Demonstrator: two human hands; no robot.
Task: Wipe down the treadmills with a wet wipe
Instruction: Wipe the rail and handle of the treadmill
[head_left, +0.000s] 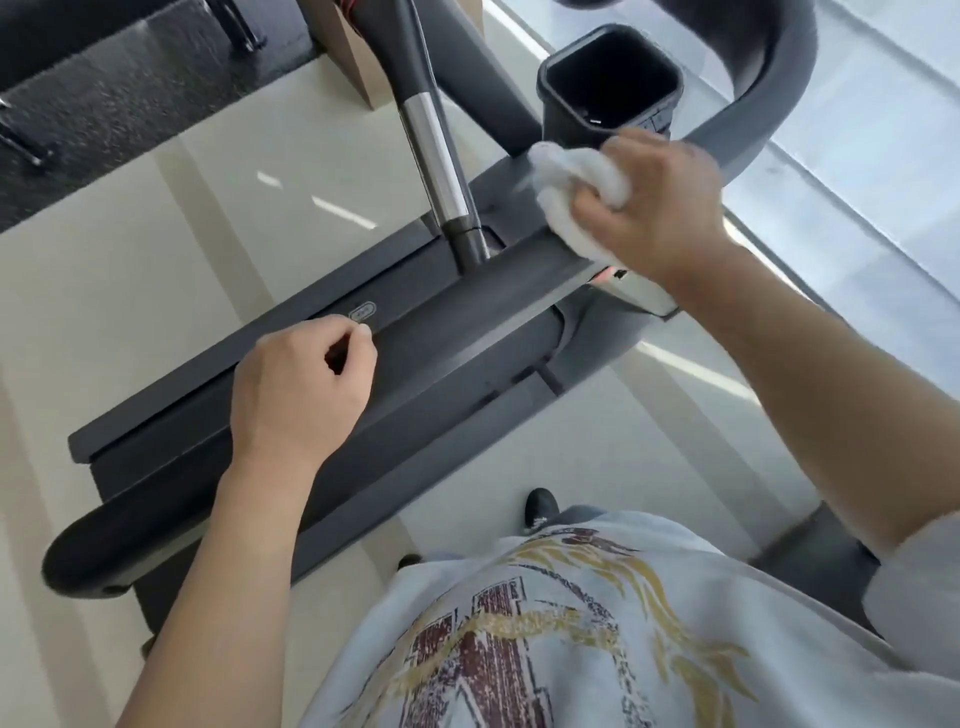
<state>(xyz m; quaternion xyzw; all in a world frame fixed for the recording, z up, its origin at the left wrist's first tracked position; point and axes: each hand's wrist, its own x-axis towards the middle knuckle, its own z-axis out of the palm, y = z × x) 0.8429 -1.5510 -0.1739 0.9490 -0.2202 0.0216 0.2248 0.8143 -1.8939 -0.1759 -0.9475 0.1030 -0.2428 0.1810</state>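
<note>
Wiping the treadmill's handrail.
My right hand grips a bunched wet wipe against it; my left hand hovers, loosely curled, holding nothing.

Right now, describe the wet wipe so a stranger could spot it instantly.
Find the dark treadmill crossing the frame, then the black cup holder near its curved handrail. Just below it, the right hand grips the wet wipe: the only crumpled white thing against grey parts.

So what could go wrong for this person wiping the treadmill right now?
The right hand grips a bunched wipe, so little of it may touch the treadmill and spots could be missed. It works close to the cup holder, so the wipe might snag there. The left hand holds nothing, so leaning in may be unsteady.
</note>
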